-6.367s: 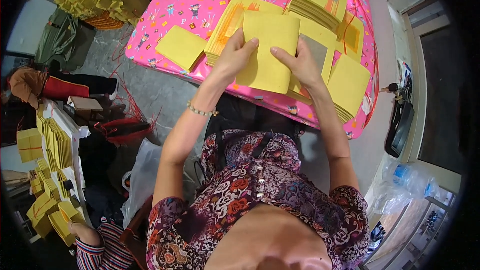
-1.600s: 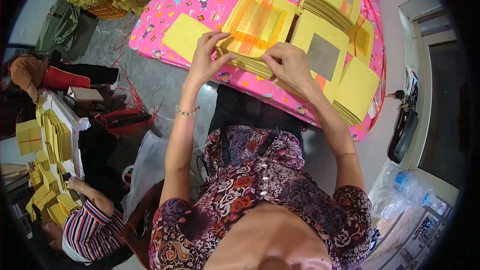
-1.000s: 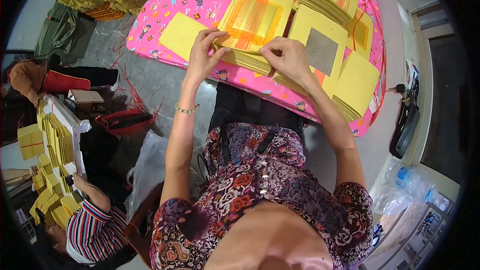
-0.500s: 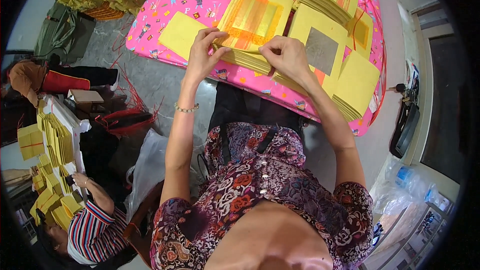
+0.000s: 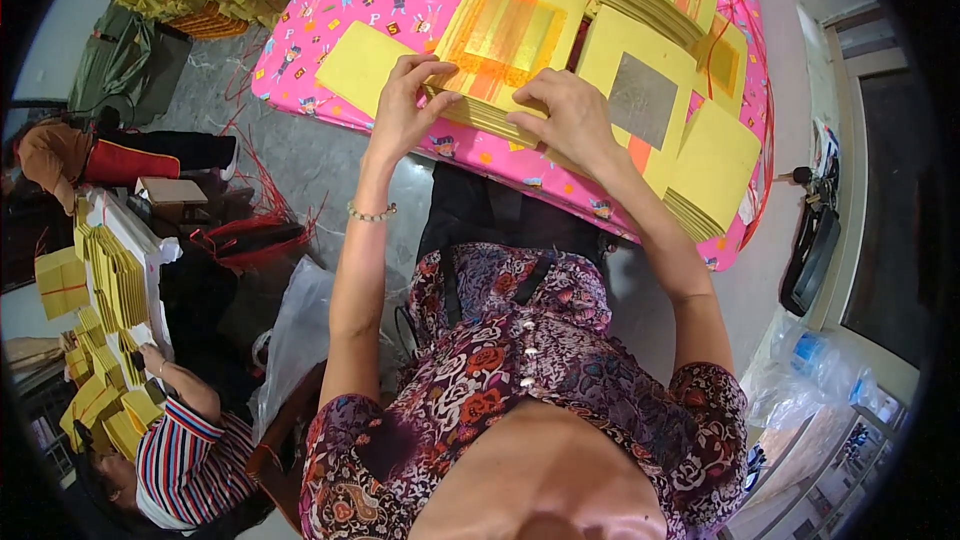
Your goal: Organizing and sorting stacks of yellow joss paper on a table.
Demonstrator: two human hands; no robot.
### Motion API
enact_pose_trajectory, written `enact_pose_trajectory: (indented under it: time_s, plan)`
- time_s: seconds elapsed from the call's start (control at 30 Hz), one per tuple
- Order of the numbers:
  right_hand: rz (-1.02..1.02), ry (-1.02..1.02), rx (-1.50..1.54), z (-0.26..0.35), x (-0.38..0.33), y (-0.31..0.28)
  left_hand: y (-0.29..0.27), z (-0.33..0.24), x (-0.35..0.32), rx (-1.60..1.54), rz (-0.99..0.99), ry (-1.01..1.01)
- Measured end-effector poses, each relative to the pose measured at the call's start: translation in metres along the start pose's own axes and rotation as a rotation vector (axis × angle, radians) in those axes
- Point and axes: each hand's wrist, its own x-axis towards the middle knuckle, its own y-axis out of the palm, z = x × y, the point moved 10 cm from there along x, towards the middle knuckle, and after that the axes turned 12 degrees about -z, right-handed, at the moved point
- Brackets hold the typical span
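A stack of yellow paper sheets [image 5: 557, 8] lies near the front edge of the table, its top sheet bearing a shiny gold square brushed with orange. My left hand [image 5: 405, 105] grips the stack's near left corner, forefinger on top and thumb at the front edge. At the near right corner my right hand [image 5: 572, 120] has its thumb and forefinger apart, the forefinger by the top sheet and the thumb beside the layered front edge. Plain yellow paper [image 5: 352, 68] lies left of the stack. Close on the right is another pile [image 5: 597, 50] with a silver square.
A pink patterned cloth [image 5: 330, 10] covers the table. More yellow piles [image 5: 715, 165] and red strings [image 5: 768, 130] are at its right. To the left, a co-worker in a striped shirt [image 5: 205, 465] reaches to a table of yellow bundles [image 5: 118, 285]. A plastic bag [image 5: 300, 325] hangs nearby.
My right thumb and forefinger, pinched together at the stack's front edge before, have come apart. The top sheet's near edge lies flatter. My left hand has hardly moved.
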Motion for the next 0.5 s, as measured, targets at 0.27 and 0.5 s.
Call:
enact_pose_trajectory:
  time_s: [0.27, 0.5]
  plan:
    - [0.040, 0.038, -0.010, -0.0036, 0.0034, 0.0041, 0.0003, 0.0028, -0.0007, -0.023, 0.007, -0.014]
    - [0.052, 0.061, -0.026, -0.0056, 0.0047, 0.0058, 0.0005, 0.0026, 0.0003, -0.015, 0.009, -0.009]
